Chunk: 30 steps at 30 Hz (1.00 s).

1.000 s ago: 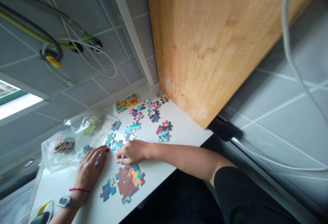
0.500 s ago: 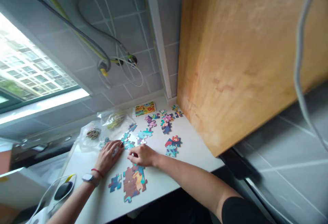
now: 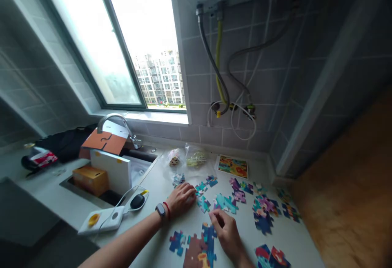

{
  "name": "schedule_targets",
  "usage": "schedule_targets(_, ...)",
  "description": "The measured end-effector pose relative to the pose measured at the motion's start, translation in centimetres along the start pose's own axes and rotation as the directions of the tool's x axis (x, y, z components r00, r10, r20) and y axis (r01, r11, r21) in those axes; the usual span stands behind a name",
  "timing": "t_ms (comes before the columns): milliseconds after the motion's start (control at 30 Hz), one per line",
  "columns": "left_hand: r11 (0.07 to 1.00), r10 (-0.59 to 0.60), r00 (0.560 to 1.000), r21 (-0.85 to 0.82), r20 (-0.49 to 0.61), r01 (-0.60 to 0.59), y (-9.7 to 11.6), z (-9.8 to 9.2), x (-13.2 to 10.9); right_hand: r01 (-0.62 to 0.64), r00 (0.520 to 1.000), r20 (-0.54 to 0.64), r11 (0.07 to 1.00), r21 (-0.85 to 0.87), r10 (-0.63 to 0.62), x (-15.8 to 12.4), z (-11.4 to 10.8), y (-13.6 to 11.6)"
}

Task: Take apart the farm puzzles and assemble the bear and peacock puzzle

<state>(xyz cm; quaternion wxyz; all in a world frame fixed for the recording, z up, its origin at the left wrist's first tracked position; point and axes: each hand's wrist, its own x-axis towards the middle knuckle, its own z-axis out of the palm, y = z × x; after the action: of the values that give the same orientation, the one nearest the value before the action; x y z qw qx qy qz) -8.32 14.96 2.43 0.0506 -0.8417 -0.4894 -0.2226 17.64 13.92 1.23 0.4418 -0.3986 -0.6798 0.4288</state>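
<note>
Near the front edge of the desk (image 3: 298,237), pieces (image 3: 192,252), seemingly light and stiff, are best taken by their rims; whether anything is grasped by left hand (image 3: 183,199) or right hand (image 3: 226,230) cannot be told.

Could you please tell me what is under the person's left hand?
The left hand is over the white, smooth countertop, with flat teal jigsaw pieces beside it. Whatever the hand covers, including any piece beneath it, cannot be seen.
</note>
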Motion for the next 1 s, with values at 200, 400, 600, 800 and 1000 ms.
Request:
schedule_targets(200, 0.999, -0.015, 0.998, -0.037, -0.067, 0.013, -1.0, 0.9, -0.6, -0.045, 0.998, 0.037, 0.999, -0.004, 0.045, 0.4, 0.1, 1.6)
schedule_targets(400, 0.998, -0.026, 0.995, -0.067, -0.092, 0.02, -1.2, 1.6, -0.9, -0.055, 0.997, -0.05, 0.997, -0.049, 0.052, 0.1, 0.8, 2.0)
schedule_targets(600, 0.992, -0.06, 0.992, -0.115, -0.114, 0.047, -1.6, 2.5, -1.1, -0.017, 1.0, -0.008, 0.982, -0.186, 0.016, -0.3, 0.5, 2.0)
schedule_targets(800, 0.983, -0.13, 0.984, -0.144, -0.124, 0.112, -1.5, 3.2, -1.1, 0.019, 0.993, -0.103, 0.953, -0.303, -0.053, -0.8, 1.3, 2.8)
schedule_targets(1000, 0.974, -0.172, 0.982, -0.164, -0.071, 0.159, -1.5, 2.6, -1.4, 0.083, 0.987, -0.103, 0.931, -0.356, -0.127, -1.0, 1.9, 4.5)
